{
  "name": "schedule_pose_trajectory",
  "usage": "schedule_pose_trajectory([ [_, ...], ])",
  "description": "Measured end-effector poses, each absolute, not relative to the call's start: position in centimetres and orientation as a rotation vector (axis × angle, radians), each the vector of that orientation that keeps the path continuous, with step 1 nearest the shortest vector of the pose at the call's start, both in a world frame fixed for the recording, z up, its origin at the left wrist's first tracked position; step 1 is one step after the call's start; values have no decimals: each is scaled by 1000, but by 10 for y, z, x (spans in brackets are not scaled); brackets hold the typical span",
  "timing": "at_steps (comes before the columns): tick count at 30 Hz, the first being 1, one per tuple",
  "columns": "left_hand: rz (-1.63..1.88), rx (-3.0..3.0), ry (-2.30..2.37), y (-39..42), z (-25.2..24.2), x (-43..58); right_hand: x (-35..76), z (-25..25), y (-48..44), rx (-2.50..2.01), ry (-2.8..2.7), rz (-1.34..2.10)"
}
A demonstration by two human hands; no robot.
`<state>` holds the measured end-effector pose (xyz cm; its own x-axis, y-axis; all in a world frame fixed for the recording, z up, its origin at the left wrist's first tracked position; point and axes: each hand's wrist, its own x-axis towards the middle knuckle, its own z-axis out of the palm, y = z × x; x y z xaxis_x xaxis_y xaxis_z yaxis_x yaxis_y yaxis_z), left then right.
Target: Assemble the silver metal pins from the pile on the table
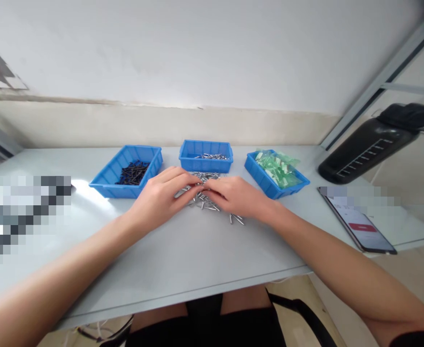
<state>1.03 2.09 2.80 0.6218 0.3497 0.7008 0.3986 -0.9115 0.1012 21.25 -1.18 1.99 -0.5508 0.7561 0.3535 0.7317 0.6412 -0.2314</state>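
Note:
A heap of small silver screws (206, 195) lies loose on the pale table (183, 255) in front of the middle blue tray. My left hand (161, 195) rests on the heap's left side, its fingers drawn together at the tips among the screws. My right hand (235, 195) lies on the right side, fingertips pinched toward the left hand. Whatever the fingertips pinch is too small to name. Both palms face down.
Three blue trays stand at the back: the left one (127, 171) holds dark screws, the middle (206, 156) silver screws, the right (277, 173) green-and-white plastic bags. A phone (360, 224) lies at the right edge, a black bottle (371, 144) beyond it.

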Motion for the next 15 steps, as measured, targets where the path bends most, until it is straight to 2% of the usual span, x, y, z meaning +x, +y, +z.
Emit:
schedule_pose_trajectory([
  [15,-997,-2828,-869,31,22,7,217,21,-13,-1135,-2127,-59],
])
